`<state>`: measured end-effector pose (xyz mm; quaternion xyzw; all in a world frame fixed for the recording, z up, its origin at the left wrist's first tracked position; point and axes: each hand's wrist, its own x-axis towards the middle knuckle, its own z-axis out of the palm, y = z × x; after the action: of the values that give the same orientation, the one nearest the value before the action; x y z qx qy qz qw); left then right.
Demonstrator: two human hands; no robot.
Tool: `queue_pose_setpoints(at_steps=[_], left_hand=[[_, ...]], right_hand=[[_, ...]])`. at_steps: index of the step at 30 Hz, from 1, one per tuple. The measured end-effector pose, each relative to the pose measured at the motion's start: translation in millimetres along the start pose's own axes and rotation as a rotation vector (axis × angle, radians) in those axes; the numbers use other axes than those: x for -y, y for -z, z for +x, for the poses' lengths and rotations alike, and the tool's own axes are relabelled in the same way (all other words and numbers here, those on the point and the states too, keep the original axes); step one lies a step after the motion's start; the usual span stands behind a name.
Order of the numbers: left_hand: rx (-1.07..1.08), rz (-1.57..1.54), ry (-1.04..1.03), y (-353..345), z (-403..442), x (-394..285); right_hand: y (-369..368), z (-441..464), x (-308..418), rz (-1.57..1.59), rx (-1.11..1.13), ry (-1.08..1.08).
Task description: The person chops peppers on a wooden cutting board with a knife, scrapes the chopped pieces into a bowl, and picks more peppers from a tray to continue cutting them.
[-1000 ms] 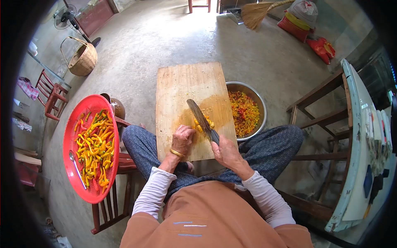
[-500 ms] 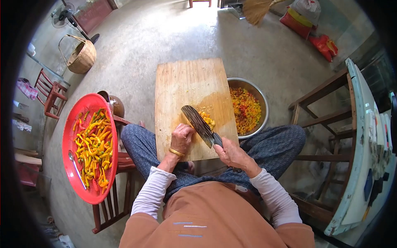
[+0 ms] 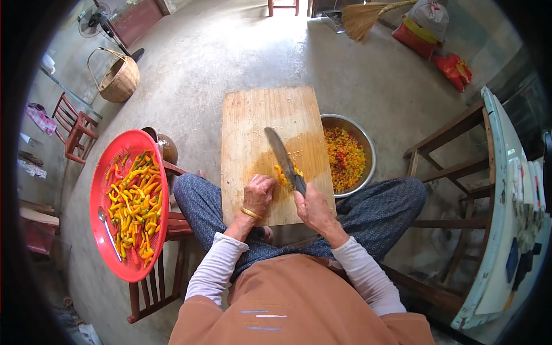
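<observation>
Beside the curled left hand (image 3: 259,194), its hold unclear, pepper (image 3: 282,176) is cut with a knife (image 3: 279,149) gripped by the right hand (image 3: 315,209); rightward, chopped pieces (image 3: 345,160) are heaped; leftward, whole peppers (image 3: 137,208) are left.

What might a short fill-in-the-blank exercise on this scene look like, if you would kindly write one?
1. The right hand grips the handle of a ____ over the cutting board.
2. The tray of whole peppers is coloured ____.
3. From the person's viewpoint, the metal bowl of chopped peppers stands to the ____ of the board.

Missing words: knife; red; right.
</observation>
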<state>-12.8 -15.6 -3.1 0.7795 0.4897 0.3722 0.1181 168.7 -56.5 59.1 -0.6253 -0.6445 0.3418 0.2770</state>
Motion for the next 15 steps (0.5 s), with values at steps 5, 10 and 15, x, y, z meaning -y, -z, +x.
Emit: queue_pose_setpoints(at_steps=[5,10,15], left_hand=[[-0.123,-0.223,0.339,-7.7,2.2,-0.5],[-0.186,-0.39,0.587,23.2,8.4,9.4],[-0.282,-0.407,0.548,53.2,7.3,12.9]], right_hand=[[16.4,-25.1,-7.8,0.013,-0.039,0.065],[5.4,-46.4,-10.5,0.073,0.107,0.053],[11.3,-34.0,-26.5,0.043,0.041,0.04]])
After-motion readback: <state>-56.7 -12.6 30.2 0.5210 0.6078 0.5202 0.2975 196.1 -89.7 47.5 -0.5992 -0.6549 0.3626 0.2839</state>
